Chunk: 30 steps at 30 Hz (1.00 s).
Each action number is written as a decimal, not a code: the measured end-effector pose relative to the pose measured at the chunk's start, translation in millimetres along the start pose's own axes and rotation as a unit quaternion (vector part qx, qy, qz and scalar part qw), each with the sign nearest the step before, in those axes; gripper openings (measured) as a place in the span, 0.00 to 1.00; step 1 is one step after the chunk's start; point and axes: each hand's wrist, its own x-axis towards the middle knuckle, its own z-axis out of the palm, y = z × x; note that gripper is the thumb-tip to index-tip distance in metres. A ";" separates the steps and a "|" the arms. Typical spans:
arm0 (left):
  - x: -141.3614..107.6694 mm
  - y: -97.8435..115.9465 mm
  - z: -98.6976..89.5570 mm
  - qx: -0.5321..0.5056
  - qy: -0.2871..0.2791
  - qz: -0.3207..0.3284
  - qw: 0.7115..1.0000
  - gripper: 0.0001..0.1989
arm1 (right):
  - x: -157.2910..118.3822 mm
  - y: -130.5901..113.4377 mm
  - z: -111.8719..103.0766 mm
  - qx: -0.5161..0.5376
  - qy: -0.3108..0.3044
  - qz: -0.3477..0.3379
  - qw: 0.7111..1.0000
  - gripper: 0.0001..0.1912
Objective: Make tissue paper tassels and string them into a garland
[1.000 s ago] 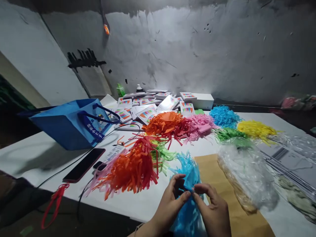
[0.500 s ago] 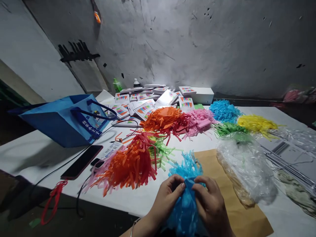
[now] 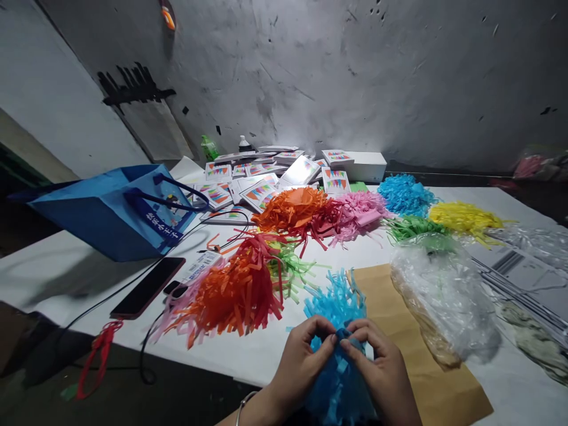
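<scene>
A blue tissue-paper tassel (image 3: 339, 378) hangs from my two hands at the front edge of the table, its fringe showing both above and below my fingers. My left hand (image 3: 306, 349) pinches the middle of it between thumb and forefinger. Close beside, my right hand (image 3: 377, 349) pinches the same middle band, the fingertips of both hands almost touching. To the left lies a pile of orange and red tassels (image 3: 237, 290), with pink and light green fringe (image 3: 295, 266) at its sides.
A blue paper bag (image 3: 106, 213) lies tilted at left, near a phone (image 3: 148, 287) and a black cable. White printed boxes (image 3: 261, 192) heap against the wall. Orange, pink, blue, green and yellow tassels (image 3: 464, 219) lie behind. Clear plastic bags (image 3: 448, 302) rest partly on brown paper (image 3: 457, 390).
Both hands keep their hold on the blue tassel. My fingertips have drawn closer together, gathering its middle into a narrower band. The view has shifted slightly.
</scene>
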 end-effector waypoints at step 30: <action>1.4 4.4 -4.5 -0.066 -0.033 -0.055 0.996 0.14 | -13.0 4.0 -13.0 -0.263 0.014 -0.227 0.938 0.06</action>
